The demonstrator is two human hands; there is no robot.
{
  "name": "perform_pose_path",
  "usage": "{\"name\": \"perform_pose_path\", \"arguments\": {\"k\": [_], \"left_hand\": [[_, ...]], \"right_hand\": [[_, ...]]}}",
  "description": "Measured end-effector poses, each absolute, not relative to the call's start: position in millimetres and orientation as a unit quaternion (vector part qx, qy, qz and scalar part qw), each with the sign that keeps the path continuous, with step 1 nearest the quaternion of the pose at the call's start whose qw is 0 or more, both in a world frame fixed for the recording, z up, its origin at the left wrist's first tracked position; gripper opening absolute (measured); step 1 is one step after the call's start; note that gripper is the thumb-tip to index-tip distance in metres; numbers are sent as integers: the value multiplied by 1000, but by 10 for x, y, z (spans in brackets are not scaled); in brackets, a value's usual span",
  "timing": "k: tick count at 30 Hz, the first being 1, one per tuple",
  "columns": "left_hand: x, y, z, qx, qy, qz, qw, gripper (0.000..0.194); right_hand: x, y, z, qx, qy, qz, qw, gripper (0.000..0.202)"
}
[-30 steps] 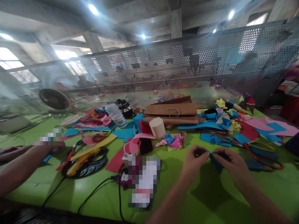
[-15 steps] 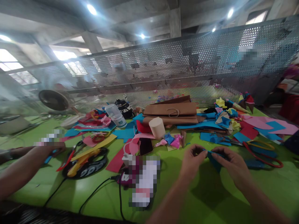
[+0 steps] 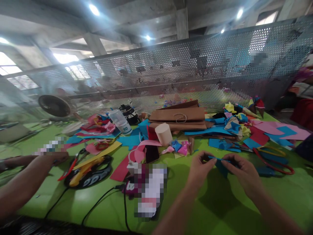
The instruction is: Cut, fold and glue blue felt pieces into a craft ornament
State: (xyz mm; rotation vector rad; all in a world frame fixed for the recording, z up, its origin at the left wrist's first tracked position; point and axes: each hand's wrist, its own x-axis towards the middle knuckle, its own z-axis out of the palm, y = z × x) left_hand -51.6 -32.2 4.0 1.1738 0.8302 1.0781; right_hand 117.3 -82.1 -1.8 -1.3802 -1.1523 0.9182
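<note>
A piece of blue paper (image 3: 221,168) hangs between my hands above the green table (image 3: 181,199). My left hand (image 3: 201,168) pinches its upper left edge between thumb and fingers. At the upper right edge, my right hand (image 3: 236,168) pinches it the same way, and the sheet's lower part tapers downward. Scissors with red and yellow handles (image 3: 275,160) lie just right of my right hand. Beyond my left hand are small shiny blue and pink pieces (image 3: 183,147) and a cream roll (image 3: 163,134).
Brown paper (image 3: 177,117) is stacked at the back before a perforated metal screen (image 3: 168,73). A white bottle (image 3: 120,122), a glue gun (image 3: 85,171), a dark phone (image 3: 152,153) and cables lie leftward. Another person's arm (image 3: 29,181) reaches in at left.
My hands keep their pinch on the blue paper, and the paper has barely shifted. The other person's hand at left has moved slightly. The whole view has drifted a little.
</note>
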Motion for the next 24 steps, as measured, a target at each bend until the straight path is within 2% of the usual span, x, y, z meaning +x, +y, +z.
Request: {"name": "perform_pose_path", "arguments": {"k": [8, 24], "left_hand": [[-510, -326, 23, 504, 359, 456, 640, 29], [-524, -335, 72, 505, 363, 467, 628, 25]], "right_hand": [[1163, -845, 7, -575, -487, 381, 536, 35], [1165, -858, -1, -566, -470, 387, 556, 35]]}}
